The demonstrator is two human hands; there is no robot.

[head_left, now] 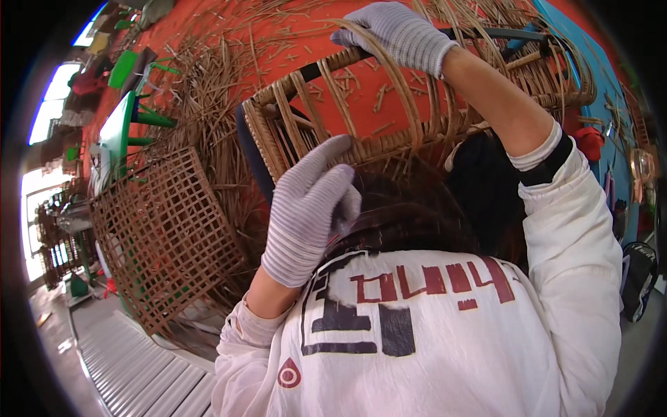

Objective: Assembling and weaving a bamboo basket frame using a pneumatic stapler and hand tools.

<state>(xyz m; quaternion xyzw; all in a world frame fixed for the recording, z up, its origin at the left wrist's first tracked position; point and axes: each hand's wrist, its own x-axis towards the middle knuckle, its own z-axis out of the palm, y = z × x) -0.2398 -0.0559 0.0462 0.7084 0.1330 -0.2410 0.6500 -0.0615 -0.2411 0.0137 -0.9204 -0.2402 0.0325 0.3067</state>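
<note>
A dark frame, partly wrapped in brown woven strands (323, 80), lies across the upper middle, with strands running between its near and far rails. My right hand (406, 35), in a grey-white striped knit glove, is closed at the far rail around a long flat natural strand (397, 80) that curves down to the near rail. Some of its fingertips are hidden. My left hand (309, 208), gloved alike, is by the near left corner. Its forefinger reaches to the woven near rail (389, 147), the other fingers are loosely bent, and no held thing shows.
Loose strands and cut bits litter the orange-red surface (278, 35). An open-grid woven panel (170, 236) leans at left, near a green-legged stool (121, 132). A blue surface (597, 69) edges the right, with a red object (589, 142) near it. Metal slats (142, 368) lie lower left.
</note>
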